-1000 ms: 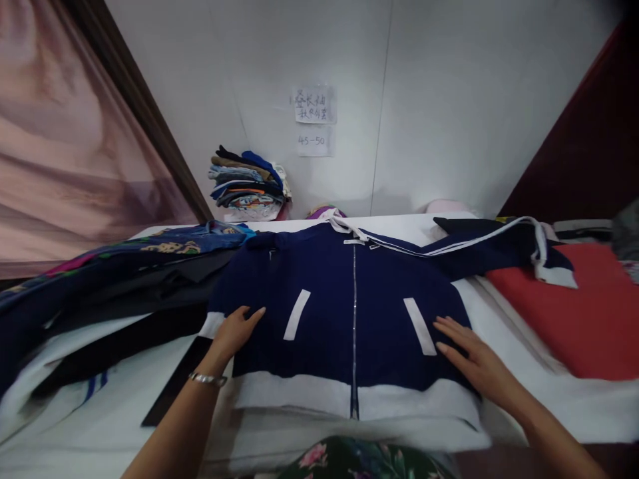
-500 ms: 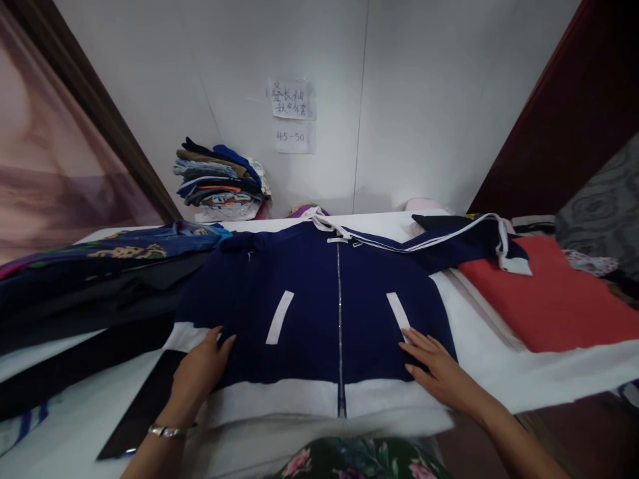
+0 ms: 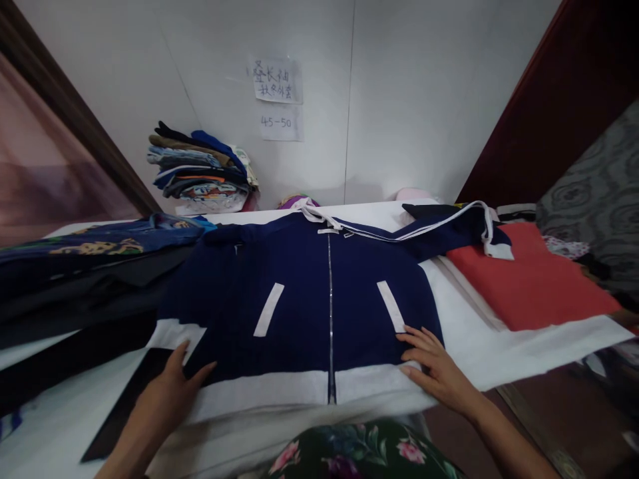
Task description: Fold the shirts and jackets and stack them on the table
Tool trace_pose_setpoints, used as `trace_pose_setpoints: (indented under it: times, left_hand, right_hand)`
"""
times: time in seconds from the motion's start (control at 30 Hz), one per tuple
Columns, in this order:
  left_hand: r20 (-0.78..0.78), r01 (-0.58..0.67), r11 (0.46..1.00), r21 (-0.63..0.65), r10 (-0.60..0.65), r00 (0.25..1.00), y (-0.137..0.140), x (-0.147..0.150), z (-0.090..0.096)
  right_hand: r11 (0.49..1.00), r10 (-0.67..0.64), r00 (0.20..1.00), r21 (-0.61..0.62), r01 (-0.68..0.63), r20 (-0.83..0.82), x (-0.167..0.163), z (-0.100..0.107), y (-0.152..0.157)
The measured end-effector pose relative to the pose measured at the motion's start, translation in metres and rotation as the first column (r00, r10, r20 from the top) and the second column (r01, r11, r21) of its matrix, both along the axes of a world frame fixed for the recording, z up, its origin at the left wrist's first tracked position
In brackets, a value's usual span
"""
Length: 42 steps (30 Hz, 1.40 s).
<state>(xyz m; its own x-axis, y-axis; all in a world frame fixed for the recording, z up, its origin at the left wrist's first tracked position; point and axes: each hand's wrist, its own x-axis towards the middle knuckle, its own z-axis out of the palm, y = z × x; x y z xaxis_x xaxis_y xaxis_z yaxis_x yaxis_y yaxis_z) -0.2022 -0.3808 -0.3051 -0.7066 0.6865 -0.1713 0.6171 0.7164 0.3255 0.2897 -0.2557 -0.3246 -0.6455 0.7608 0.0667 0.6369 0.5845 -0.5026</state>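
Observation:
A navy zip-up jacket [image 3: 294, 299] with white trim lies front side up across the table. Its left-side sleeve ends in a white cuff [image 3: 174, 334], while the other sleeve stretches out to the right over red cloth. My left hand [image 3: 164, 399] is at the lower left corner, by the cuff and the white hem, thumb and forefinger apart; its other fingers are partly hidden. Flat on the lower right front, just below the white pocket trim [image 3: 391, 307], rests my right hand [image 3: 434, 369] with its fingers spread.
Dark garments [image 3: 90, 286] are heaped at the left. A stack of folded clothes [image 3: 200, 166] stands against the wall, left of the paper signs [image 3: 277, 100]. Folded red cloth [image 3: 534, 286] lies at right. A black flat object [image 3: 124, 406] pokes out beneath the cuff.
My left hand has moved down and left, nearer the table's front edge. Lower on the jacket, my right hand now reaches the white hem. The view has shifted slightly.

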Motion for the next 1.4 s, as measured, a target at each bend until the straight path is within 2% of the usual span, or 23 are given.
trace_pose_setpoints:
  times: [0.1,0.2,0.33,0.43,0.5,0.53,0.67,0.8,0.87,0.97,1.03,1.07,1.13,1.3,1.37,1.4]
  left_hand:
    - [-0.041,0.082,0.992,-0.097,-0.087,0.995,-0.003,-0.005,-0.004]
    - [-0.171,0.129,0.981,-0.147,-0.153,0.973,-0.004,0.004,0.003]
    - [-0.412,0.282,0.960,-0.001,-0.257,0.874,0.015,0.028,0.027]
    - [-0.414,0.467,0.880,0.087,-0.395,0.820,0.045,0.048,0.035]
    - [-0.380,0.598,0.798,0.080,-0.530,0.758,0.064,0.056,0.030]
    - [-0.378,0.629,0.775,0.058,-0.566,0.733,0.071,0.058,0.025]
    - [-0.369,0.602,0.795,-0.073,-0.583,0.724,0.077,0.044,-0.001]
    - [-0.341,0.568,0.818,-0.087,-0.560,0.755,0.072,0.024,-0.017]
    - [-0.314,0.535,0.841,-0.075,-0.529,0.788,0.074,0.020,-0.016]
    - [-0.223,0.487,0.869,-0.091,-0.494,0.840,0.086,0.027,-0.005]
    - [-0.186,0.510,0.857,-0.078,-0.515,0.837,0.097,0.040,0.006]
    - [-0.178,0.547,0.835,-0.054,-0.547,0.818,0.104,0.049,0.011]
    - [-0.172,0.651,0.759,0.010,-0.640,0.749,0.118,0.071,0.017]
    - [-0.169,0.857,0.508,0.090,-0.840,0.516,0.163,0.132,0.013]
    - [-0.150,0.885,0.460,0.072,-0.872,0.466,0.180,0.149,0.005]
    - [-0.137,0.888,0.456,0.054,-0.878,0.459,0.186,0.155,0.001]
  right_hand:
    - [0.999,-0.005,1.000,-0.037,0.005,0.002,-0.001,0.005,0.000]
    - [0.997,-0.018,1.000,-0.081,0.019,0.018,-0.002,0.013,0.000]
    - [0.998,-0.035,0.999,-0.056,0.034,-0.018,-0.014,0.024,0.011]
    - [1.000,-0.005,1.000,0.014,0.005,-0.021,-0.028,0.025,0.031]
    - [0.999,-0.020,0.999,0.042,0.018,0.040,-0.033,0.020,0.046]
    - [0.998,-0.054,0.995,0.044,0.050,0.087,-0.033,0.016,0.053]
    - [0.984,-0.179,0.962,0.035,0.175,0.208,-0.021,-0.006,0.066]
    - [0.981,-0.189,0.964,0.069,0.179,0.185,-0.010,-0.020,0.064]
    - [0.981,-0.190,0.966,0.074,0.180,0.175,-0.010,-0.021,0.063]
    - [0.981,-0.192,0.966,0.062,0.184,0.173,-0.013,-0.020,0.063]
    - [0.981,-0.195,0.966,0.051,0.189,0.172,-0.014,-0.018,0.064]
    - [0.980,-0.198,0.966,0.048,0.192,0.169,-0.015,-0.018,0.064]
    - [0.979,-0.202,0.966,0.045,0.198,0.163,-0.015,-0.017,0.064]
    - [0.977,-0.214,0.962,0.024,0.212,0.167,-0.018,-0.015,0.064]
    - [0.976,-0.216,0.962,0.022,0.215,0.169,-0.018,-0.014,0.064]
    - [0.977,-0.213,0.962,0.022,0.213,0.169,-0.018,-0.014,0.064]
